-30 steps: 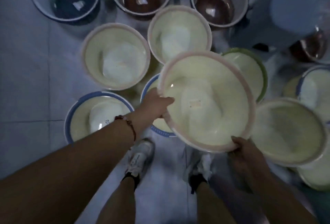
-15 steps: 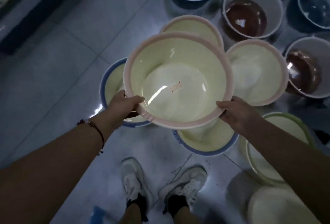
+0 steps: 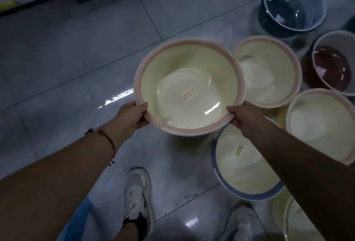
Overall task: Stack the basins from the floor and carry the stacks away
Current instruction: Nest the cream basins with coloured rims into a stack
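Both hands, left hand (image 3: 132,115) & right hand (image 3: 245,116), fingers curled round near rim of pink-rimmed basin (image 3: 189,89), now swung left off the floor basins, over bare tile beyond fingertips, w/ blue-rimmed basin (image 3: 244,165) under right wrist — prob. starting a stack there.

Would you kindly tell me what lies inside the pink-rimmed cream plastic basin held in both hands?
The held pink-rimmed cream plastic basin holds nothing loose; only a small red-printed label sits on its bottom. The left hand and right hand grip its rim. Whatever lies beneath it is covered.
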